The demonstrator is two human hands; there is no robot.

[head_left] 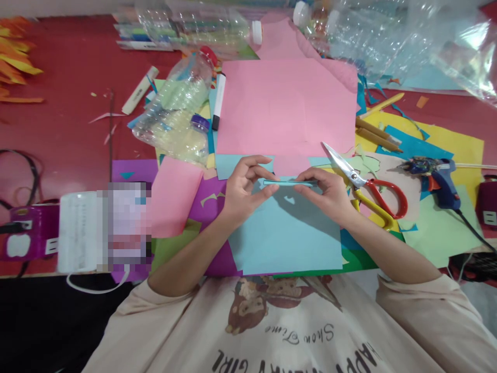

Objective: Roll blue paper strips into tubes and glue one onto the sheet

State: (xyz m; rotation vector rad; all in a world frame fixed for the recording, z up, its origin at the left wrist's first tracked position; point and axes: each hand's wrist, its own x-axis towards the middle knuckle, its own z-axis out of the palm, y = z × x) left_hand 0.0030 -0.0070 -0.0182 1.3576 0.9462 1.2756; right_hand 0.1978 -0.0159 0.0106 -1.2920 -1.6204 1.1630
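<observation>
Between both hands is a narrow folded strip of light blue paper (pixel 287 182), held level above the table. My left hand (pixel 248 184) pinches its left end between thumb and fingers. At the other end, my right hand (pixel 324 190) grips the strip the same way. A light blue sheet of paper (pixel 291 233) lies flat beneath, with the hands' shadow across it. Just right of my right hand rest scissors (pixel 363 181) with one red and one yellow handle, blades pointing up and left. A large pink sheet (pixel 283 109) lies beyond the hands.
A blue glue gun (pixel 438 176) lies at the right with its cord. Clear plastic bottles (pixel 209 26) line the back, and another bottle (pixel 182 98) lies left of the pink sheet. A marker (pixel 219 101) lies beside it. A white power bank (pixel 79 230) sits at the left edge.
</observation>
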